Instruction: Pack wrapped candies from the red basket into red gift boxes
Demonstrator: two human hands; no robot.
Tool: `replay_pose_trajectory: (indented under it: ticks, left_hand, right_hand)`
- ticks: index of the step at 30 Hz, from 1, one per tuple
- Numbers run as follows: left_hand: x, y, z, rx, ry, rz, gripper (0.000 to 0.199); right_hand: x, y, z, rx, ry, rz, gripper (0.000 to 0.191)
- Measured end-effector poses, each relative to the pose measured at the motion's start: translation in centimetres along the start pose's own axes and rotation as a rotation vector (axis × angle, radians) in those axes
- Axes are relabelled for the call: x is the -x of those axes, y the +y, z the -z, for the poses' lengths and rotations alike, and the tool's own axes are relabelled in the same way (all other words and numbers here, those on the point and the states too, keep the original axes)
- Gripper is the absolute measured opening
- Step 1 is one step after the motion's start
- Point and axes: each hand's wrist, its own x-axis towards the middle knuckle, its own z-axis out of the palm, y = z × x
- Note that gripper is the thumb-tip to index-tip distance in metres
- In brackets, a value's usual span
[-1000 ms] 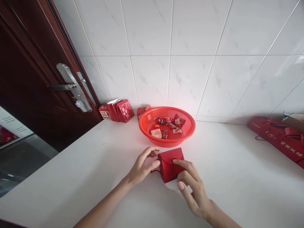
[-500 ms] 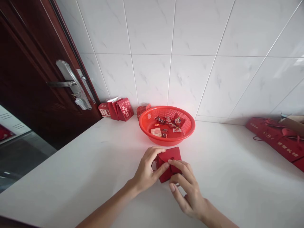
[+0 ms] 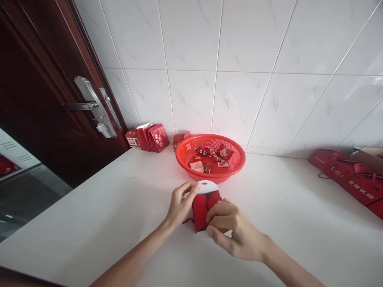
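A small red gift box stands on the white table just in front of the basket. Its rounded top flap is raised and shows a white inner side with a small hole. My left hand pinches the flap's left edge between thumb and fingers. Curled over the right and front sides of the box is my right hand, its fingertips partly hiding the red panels. A thin red cord sticks out at the lower left of the box. The inside of the box is mostly hidden.
Behind the box stands a red plastic basket with several wrapped sweets and small packets. Red gift boxes line the wall at the back left. A large red bag lies at the right. The white table meets a dark door at the left.
The flap, which lay closed over the box, has swung up and away from me. My left hand now pinches it, and my right hand has moved onto the box's right front.
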Motion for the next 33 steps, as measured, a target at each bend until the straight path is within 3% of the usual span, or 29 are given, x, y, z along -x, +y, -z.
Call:
replay_pose_trajectory:
  ticks: [5, 9, 14, 19, 23, 28, 33]
  left_hand:
    - [-0.7, -0.6, 0.2, 0.183, -0.016, 0.203, 0.042]
    - [-0.9, -0.6, 0.1, 0.227, -0.016, 0.264, 0.036]
    - [-0.8, -1.0, 0.1, 0.152, 0.033, 0.096, 0.03]
    - [-0.4, -0.9, 0.5, -0.002, -0.038, -0.058, 0.026]
    - [0.4, -0.1, 0.4, -0.134, -0.061, -0.088, 0.018]
    - [1.9, 0.9, -0.8, -0.329, -0.106, -0.034, 0.053]
    - [2.8, 0.2, -1.6, -0.377, -0.091, -0.079, 0.074]
  right_hand:
    - [-1.7, -0.1, 1.1, 0.029, -0.235, -0.023, 0.007]
    - [-2.0, -0.1, 1.1, 0.16, -0.276, -0.02, 0.016]
    - [-1.8, 0.0, 0.8, 0.24, -0.264, -0.017, 0.025]
    - [-1.8, -0.3, 1.0, 0.332, -0.259, 0.001, 0.03]
    - [-1.6, -0.6, 1.7, 0.371, -0.24, -0.041, 0.041]
    - [-1.3, -0.5, 2.9, 0.359, -0.224, -0.132, 0.044]
    - [-1.3, -0.6, 3.7, 0.279, -0.202, -0.2, 0.044]
